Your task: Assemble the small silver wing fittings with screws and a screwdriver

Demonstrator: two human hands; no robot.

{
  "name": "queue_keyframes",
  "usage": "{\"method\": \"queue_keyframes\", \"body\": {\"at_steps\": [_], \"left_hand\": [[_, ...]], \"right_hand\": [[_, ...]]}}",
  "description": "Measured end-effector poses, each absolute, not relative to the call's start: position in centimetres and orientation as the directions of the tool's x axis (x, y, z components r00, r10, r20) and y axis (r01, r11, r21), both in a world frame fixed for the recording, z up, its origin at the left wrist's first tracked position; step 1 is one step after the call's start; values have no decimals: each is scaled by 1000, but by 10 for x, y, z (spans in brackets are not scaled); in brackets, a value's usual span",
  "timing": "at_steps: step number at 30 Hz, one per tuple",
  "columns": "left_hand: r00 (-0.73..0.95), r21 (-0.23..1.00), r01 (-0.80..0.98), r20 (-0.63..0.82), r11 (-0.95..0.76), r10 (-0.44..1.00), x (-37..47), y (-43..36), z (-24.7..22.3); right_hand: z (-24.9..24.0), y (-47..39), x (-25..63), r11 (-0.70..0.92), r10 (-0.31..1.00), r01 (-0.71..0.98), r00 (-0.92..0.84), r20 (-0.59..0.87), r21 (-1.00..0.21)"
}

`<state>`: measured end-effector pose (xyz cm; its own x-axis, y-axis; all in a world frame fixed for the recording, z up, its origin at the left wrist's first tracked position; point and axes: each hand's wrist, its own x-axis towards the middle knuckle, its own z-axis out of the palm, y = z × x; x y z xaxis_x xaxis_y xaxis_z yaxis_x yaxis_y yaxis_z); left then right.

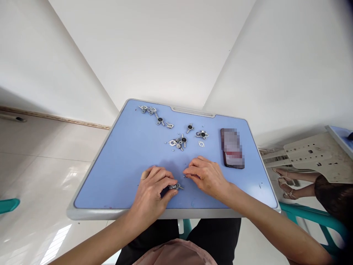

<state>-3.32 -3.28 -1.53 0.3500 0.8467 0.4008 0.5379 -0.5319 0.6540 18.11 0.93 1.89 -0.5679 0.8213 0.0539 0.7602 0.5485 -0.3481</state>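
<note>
Near the front of the blue desk (116, 176), my left hand (154, 187) is closed around a small metal fitting (175, 187), whose thin stem points right. Part of the fitting is hidden by the fingers. My right hand (206, 175) is closed in a pinch just right of it, with a tiny metal piece (184, 176) at its fingertips. Beyond the hands lie similar fittings with black round centres, one fitting (184, 140) in a cluster and another fitting (190, 127) apart. A flat oval plate with holes (201, 144) lies above my right hand.
More metal parts (147, 109) lie at the far left of the desk, and several tiny bits are scattered mid-desk. A phone (232, 148) rests at the right. White walls stand behind. Another person's feet (286, 184) and a second desk (342, 138) are at the right.
</note>
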Motion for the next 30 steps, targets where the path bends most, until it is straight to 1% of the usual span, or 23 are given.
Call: {"method": "queue_keyframes", "body": {"at_steps": [6,13,16,20,22,26,30], "left_hand": [[333,671,526,402,-522,853,-33,-33,-16],[317,675,529,406,-515,857,-32,-33,-14],[313,682,522,406,-512,859,-32,-32,-14],[311,691,523,390,-499,867,-32,-32,-14],[310,694,525,383,-493,870,-31,-32,-13],[304,696,525,384,-490,872,-31,-32,-12],[311,691,535,374,-486,874,-31,-32,-11]], "right_hand": [[19,15,180,619,759,708,-651,25,-339],[16,14,179,628,751,695,-659,40,-350],[18,9,176,602,770,691,-635,62,-401],[20,-5,171,547,809,649,-573,133,-530],[19,-11,168,532,820,632,-549,158,-564],[18,-15,165,537,825,646,-536,179,-542],[21,-14,163,552,816,671,-556,158,-495]]}}
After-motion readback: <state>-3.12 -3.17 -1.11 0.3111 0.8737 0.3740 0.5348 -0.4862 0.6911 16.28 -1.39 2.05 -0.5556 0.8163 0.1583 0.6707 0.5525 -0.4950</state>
